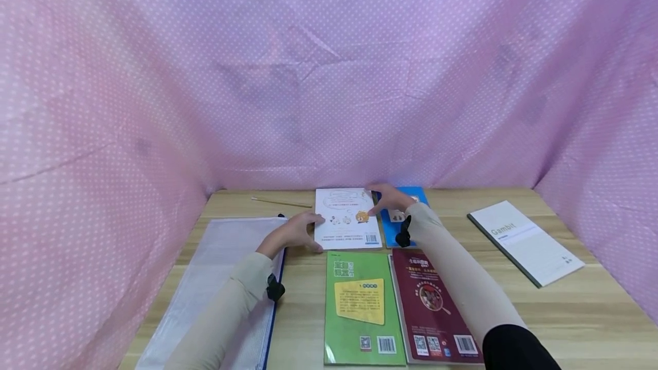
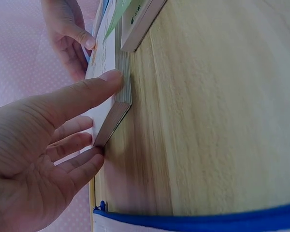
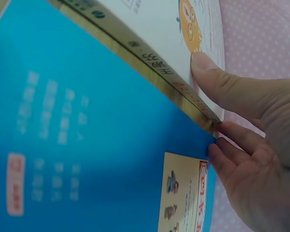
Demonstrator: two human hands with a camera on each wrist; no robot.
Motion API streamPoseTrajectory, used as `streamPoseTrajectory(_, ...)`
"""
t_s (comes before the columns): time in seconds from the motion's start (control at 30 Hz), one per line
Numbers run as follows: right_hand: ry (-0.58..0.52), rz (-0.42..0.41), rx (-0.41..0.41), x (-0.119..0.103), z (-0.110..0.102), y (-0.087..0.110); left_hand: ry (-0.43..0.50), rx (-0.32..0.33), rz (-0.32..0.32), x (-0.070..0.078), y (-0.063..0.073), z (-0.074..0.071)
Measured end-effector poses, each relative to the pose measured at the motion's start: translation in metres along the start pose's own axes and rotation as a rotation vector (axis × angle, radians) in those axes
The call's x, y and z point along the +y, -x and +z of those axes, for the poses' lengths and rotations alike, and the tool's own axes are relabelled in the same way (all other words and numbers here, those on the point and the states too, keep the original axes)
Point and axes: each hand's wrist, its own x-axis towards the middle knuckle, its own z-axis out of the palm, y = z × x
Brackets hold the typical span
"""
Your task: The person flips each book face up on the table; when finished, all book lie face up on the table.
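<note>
A white paperback book (image 1: 339, 236) with cartoon animals and a barcode lies face-on at the back middle of the table. My left hand (image 1: 295, 230) holds its near left corner; in the left wrist view the thumb (image 2: 104, 87) is on the page edge and the fingertips meet the side. Across the far right corner, my right hand (image 1: 392, 197) grips the same book, its thumb (image 3: 205, 67) on the cover and its other fingers by the far edge. A blue book (image 3: 111, 121) lies beside the white book's spine, partly under the right hand and forearm.
Nearer me lie a green book (image 1: 354, 267) and a maroon book (image 1: 411, 324), side by side. A translucent zip folder (image 1: 221, 267) with blue edging is at left. A white notebook (image 1: 526, 244) lies at right. A thin stick (image 1: 283, 202) rests near the pink dotted cloth (image 1: 329, 101).
</note>
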Motion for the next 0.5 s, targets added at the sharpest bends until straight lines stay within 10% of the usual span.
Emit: streamPoseTrajectory(0.5, -0.021, 0.044, 0.014, -0.0049, 0.0055, -0.0059, 0.014, 0.007, -0.030, -0.0060, 0.0017, -0.0001)
